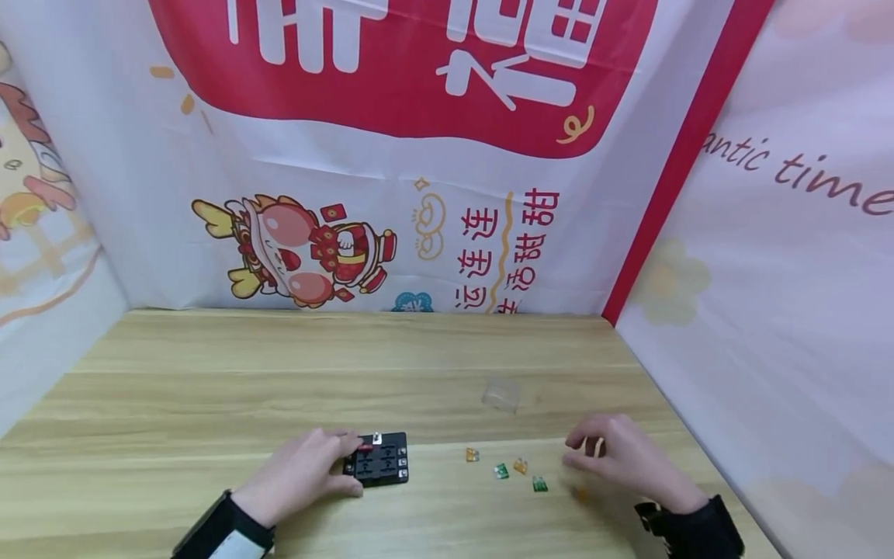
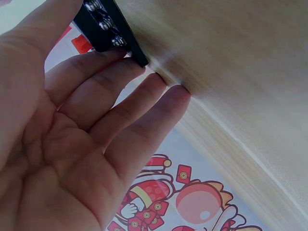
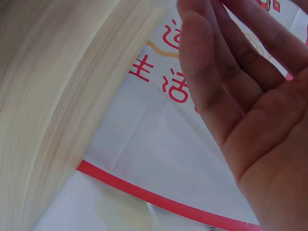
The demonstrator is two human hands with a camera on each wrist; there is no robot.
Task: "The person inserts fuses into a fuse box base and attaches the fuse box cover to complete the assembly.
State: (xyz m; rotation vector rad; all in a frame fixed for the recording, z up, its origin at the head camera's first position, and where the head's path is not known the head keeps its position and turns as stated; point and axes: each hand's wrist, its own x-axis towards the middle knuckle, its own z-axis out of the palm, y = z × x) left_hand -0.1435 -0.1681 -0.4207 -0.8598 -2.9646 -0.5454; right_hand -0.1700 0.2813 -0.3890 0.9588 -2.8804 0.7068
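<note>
Fuse block [image 1: 382, 464], left edge partly hidden by the left hand [image 1: 314, 470], which I see gripping it between thumb and fingers; red piece [image 1: 365, 448] at the fingertips, half covered. Right hand [image 1: 621, 460], well right of the block, fingers loosely bent, thumb and index slightly parted. Orange blur [image 1: 581, 493] right of the block, unclear to me. I count, right of the block: two orange fuses [image 1: 520, 466], two green fuses [image 1: 540, 484], one clear cover [image 1: 501, 395] farther back. Wood-grain tabletop [image 1: 230, 388]; printed cloth [image 1: 321, 159] beyond the block, lettering cut off.
</note>
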